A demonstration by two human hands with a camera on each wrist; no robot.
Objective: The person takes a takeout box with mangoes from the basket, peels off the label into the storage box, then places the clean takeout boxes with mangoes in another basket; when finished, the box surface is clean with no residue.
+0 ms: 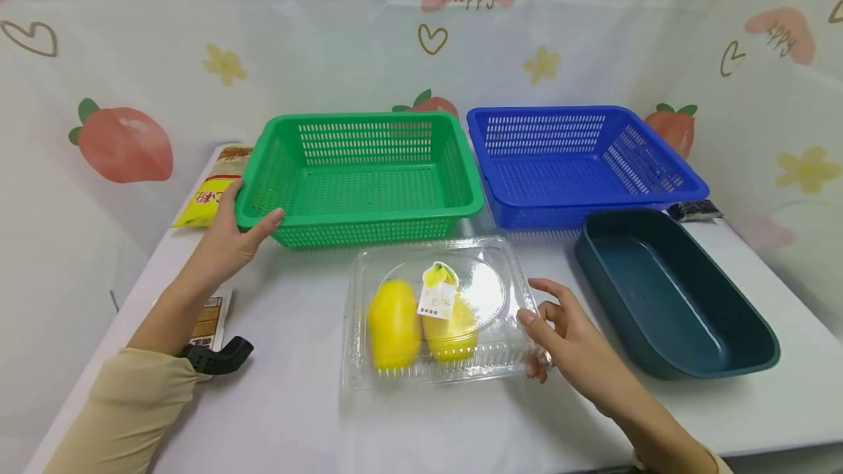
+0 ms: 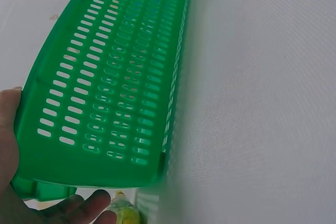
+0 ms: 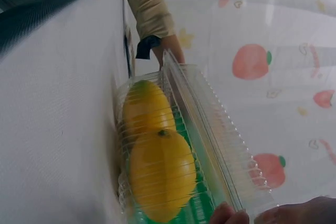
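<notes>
My left hand point(image 1: 230, 229) grips the front left corner of a green plastic basket point(image 1: 369, 218), thumb over the rim and fingers outside it. In the left wrist view, the slotted wall point(image 2: 105, 77) of this basket fills much of the picture. My right hand point(image 1: 566, 339) pinches the right edge of a clear plastic clamshell box point(image 1: 487, 276), which lies in front of the basket. Inside it are two yellow mangoes point(image 1: 394, 324), one partly behind a label point(image 1: 437, 291) on the lid. The right wrist view shows both mangoes point(image 3: 163, 177) through the ribbed side.
A blue basket point(image 1: 593, 203) stands right of the green one. In front of it is a dark teal basin point(image 1: 678, 371). A yellow bag point(image 1: 207, 196) lies behind my left hand, a brown and white packet point(image 1: 212, 317) beside my left forearm, and a black packet point(image 1: 694, 211) at the right.
</notes>
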